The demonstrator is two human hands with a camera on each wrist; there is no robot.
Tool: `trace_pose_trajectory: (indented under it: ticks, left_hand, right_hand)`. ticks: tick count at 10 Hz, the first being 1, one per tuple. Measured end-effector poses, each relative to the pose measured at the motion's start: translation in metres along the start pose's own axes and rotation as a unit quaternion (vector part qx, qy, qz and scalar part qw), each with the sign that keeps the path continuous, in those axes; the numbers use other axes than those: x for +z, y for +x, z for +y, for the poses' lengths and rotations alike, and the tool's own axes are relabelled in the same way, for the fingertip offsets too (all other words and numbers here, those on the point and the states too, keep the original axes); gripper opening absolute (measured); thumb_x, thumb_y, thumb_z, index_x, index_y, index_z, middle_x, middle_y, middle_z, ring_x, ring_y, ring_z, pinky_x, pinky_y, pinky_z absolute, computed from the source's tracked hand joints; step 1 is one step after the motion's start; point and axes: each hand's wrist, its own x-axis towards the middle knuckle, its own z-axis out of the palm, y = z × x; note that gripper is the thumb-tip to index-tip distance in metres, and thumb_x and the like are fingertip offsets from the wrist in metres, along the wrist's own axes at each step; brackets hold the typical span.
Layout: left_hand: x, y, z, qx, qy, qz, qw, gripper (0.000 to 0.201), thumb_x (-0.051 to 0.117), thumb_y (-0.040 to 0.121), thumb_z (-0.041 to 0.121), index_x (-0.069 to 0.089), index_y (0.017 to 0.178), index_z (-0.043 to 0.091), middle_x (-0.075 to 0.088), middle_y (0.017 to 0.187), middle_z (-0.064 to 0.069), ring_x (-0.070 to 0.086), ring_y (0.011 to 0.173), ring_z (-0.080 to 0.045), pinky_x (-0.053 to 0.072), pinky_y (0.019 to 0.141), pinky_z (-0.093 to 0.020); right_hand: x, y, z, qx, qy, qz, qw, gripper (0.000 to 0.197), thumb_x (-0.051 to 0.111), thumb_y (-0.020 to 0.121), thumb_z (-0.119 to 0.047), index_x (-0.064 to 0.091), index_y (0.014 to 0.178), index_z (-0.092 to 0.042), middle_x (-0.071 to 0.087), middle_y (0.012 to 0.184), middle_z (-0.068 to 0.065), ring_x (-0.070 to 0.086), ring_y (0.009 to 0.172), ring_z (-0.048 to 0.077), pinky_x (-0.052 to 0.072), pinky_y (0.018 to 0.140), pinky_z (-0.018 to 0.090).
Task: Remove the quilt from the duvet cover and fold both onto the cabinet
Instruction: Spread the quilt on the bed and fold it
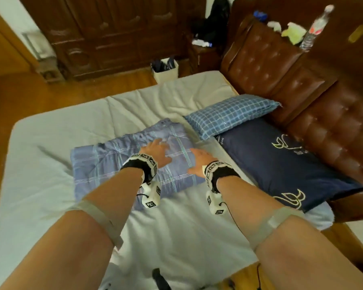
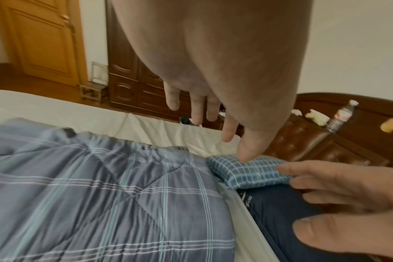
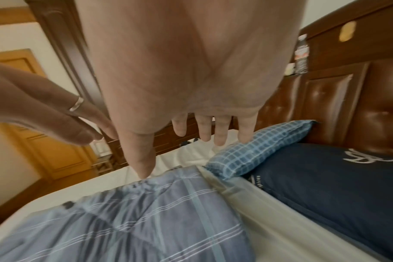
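Hovering palms-down, fingers spread: left hand (image 1: 157, 152), right hand (image 1: 200, 162) over folded quilt (image 1: 113, 162).

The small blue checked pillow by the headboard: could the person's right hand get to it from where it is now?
Probably yes. The right hand hovers open above the folded plaid quilt, and the small blue checked pillow lies just beyond its fingers with nothing on it or between them.

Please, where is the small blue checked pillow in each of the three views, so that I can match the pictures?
Head: the blue checked pillow lies right of centre, below the headboard.
Left wrist: it sits right of centre, under the left hand's thumb.
Right wrist: right of centre, below the right hand's fingertips.
Shared landmark: the navy pillow touching its near side.
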Motion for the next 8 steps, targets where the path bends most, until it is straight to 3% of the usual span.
trace_pose_trajectory:
  ticks: [1, 2, 3, 4, 5, 6, 7, 8]
  left_hand:
    - [0.293, -0.214, -0.008, -0.189, -0.129, 0.015, 0.973, 0.06, 0.052, 0.094, 0.054, 0.036, 0.148, 0.034, 0.008, 0.164, 0.002, 0.017, 0.149, -0.028, 0.022, 0.118, -0.054]
    - [0.095, 0.006, -0.153, -0.298, -0.191, 0.087, 0.931, 0.059, 0.053, 0.093, 0.05, 0.037, 0.147, 0.032, 0.013, 0.162, 0.001, 0.025, 0.146, -0.029, 0.031, 0.114, -0.053]
    - [0.137, -0.01, -0.211, -0.338, -0.099, 0.05, 0.935, 0.067, 0.057, 0.09, 0.049, 0.034, 0.148, 0.026, 0.024, 0.158, -0.003, 0.036, 0.139, -0.031, 0.039, 0.108, -0.053]
    - [0.205, -0.016, -0.276, -0.42, -0.085, 0.051, 0.902, 0.078, 0.054, 0.086, 0.059, 0.024, 0.15, 0.025, 0.022, 0.158, -0.004, 0.034, 0.139, -0.032, 0.041, 0.104, -0.054]
    - [0.256, -0.005, -0.326, -0.485, -0.1, 0.036, 0.868, 0.088, 0.046, 0.086, 0.07, 0.018, 0.152, 0.019, 0.016, 0.161, -0.007, 0.029, 0.141, -0.034, 0.038, 0.106, -0.054]
    - [0.292, 0.004, -0.371, -0.522, -0.168, 0.067, 0.833, 0.094, 0.048, 0.084, 0.074, 0.018, 0.151, 0.015, 0.024, 0.156, -0.007, 0.031, 0.139, -0.032, 0.035, 0.106, -0.053]
    - [0.315, 0.011, -0.422, -0.531, -0.228, 0.135, 0.805, 0.097, 0.053, 0.077, 0.078, 0.028, 0.144, 0.013, 0.036, 0.143, -0.007, 0.038, 0.131, -0.033, 0.037, 0.105, -0.053]
    - [0.31, 0.023, -0.456, -0.506, -0.288, 0.168, 0.796, 0.109, 0.057, 0.067, 0.083, 0.03, 0.144, 0.011, 0.036, 0.149, -0.008, 0.036, 0.137, -0.033, 0.034, 0.111, -0.052]
  right_hand:
    - [0.003, -0.006, -0.051, -0.044, -0.008, -0.032, 0.998, 0.087, 0.067, 0.086, -0.044, 0.02, 0.155, -0.021, 0.032, 0.156, 0.011, 0.033, 0.141, 0.035, 0.035, 0.112, 0.049]
    - [0.033, 0.002, -0.079, -0.044, 0.083, -0.044, 0.995, 0.087, 0.065, 0.087, -0.049, 0.019, 0.154, -0.02, 0.033, 0.155, 0.013, 0.037, 0.139, 0.036, 0.036, 0.111, 0.048]
    - [0.078, 0.025, -0.09, 0.069, 0.211, -0.099, 0.97, 0.093, 0.062, 0.088, -0.054, 0.012, 0.156, -0.014, 0.032, 0.156, 0.014, 0.038, 0.139, 0.037, 0.035, 0.113, 0.046]
    - [0.136, 0.067, -0.092, 0.17, 0.263, -0.13, 0.941, 0.1, 0.059, 0.09, -0.059, 0.005, 0.157, -0.009, 0.021, 0.161, 0.014, 0.028, 0.145, 0.035, 0.027, 0.117, 0.045]
    - [0.196, 0.111, -0.097, 0.208, 0.256, -0.139, 0.934, 0.102, 0.053, 0.088, -0.067, 0.006, 0.157, -0.008, 0.013, 0.163, 0.012, 0.024, 0.146, 0.035, 0.022, 0.118, 0.045]
    - [0.255, 0.151, -0.11, 0.249, 0.274, -0.162, 0.915, 0.111, 0.045, 0.077, -0.084, 0.026, 0.152, -0.005, 0.03, 0.156, 0.015, 0.037, 0.139, 0.037, 0.033, 0.114, 0.05]
    - [0.296, 0.178, -0.138, 0.313, 0.343, -0.125, 0.877, 0.153, 0.043, 0.028, -0.107, 0.034, 0.149, -0.015, 0.036, 0.152, 0.01, 0.042, 0.133, 0.041, 0.042, 0.104, 0.058]
    - [0.32, 0.208, -0.154, 0.381, 0.36, -0.064, 0.849, 0.16, 0.041, 0.005, -0.107, 0.046, 0.138, -0.018, 0.048, 0.138, 0.011, 0.054, 0.114, 0.043, 0.052, 0.09, 0.057]
